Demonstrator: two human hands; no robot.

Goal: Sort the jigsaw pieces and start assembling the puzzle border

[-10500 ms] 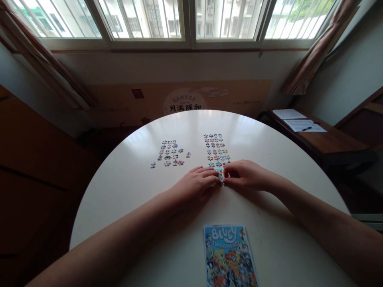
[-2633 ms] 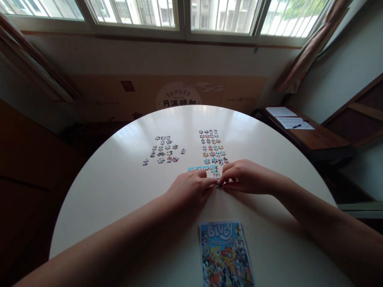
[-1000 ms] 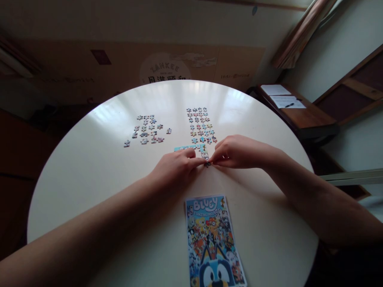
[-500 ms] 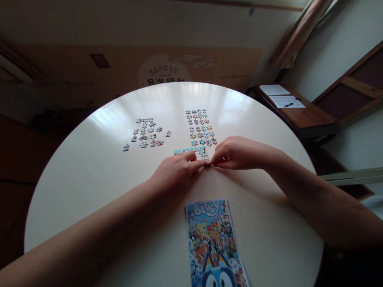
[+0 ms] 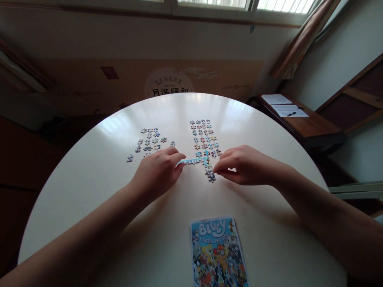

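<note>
A joined L-shaped section of jigsaw puzzle (image 5: pixel 197 160) lies mid-table, with a light-blue top strip and a short column running down its right side. My left hand (image 5: pixel 158 167) pinches the strip's left end between thumb and fingers; that end looks slightly raised. On the other side, the fingertips of my right hand (image 5: pixel 243 164) are closed at the column's right edge. Loose jigsaw pieces (image 5: pixel 203 139) stand in rows just behind the section. More loose pieces (image 5: pixel 148 141) are spread behind my left hand, which hides some of them.
A printed picture sheet (image 5: pixel 218 251) with "Bluey" lettering lies close to me on the round white table (image 5: pixel 104 179). Off to the right, a wooden side table (image 5: pixel 317 123) carries papers (image 5: pixel 284 109) and a pen. Cardboard (image 5: pixel 128 79) stands behind the table.
My left hand has moved left from the column to the strip's left end and pinches it. My right hand stays at the right edge. The view has tilted up.
</note>
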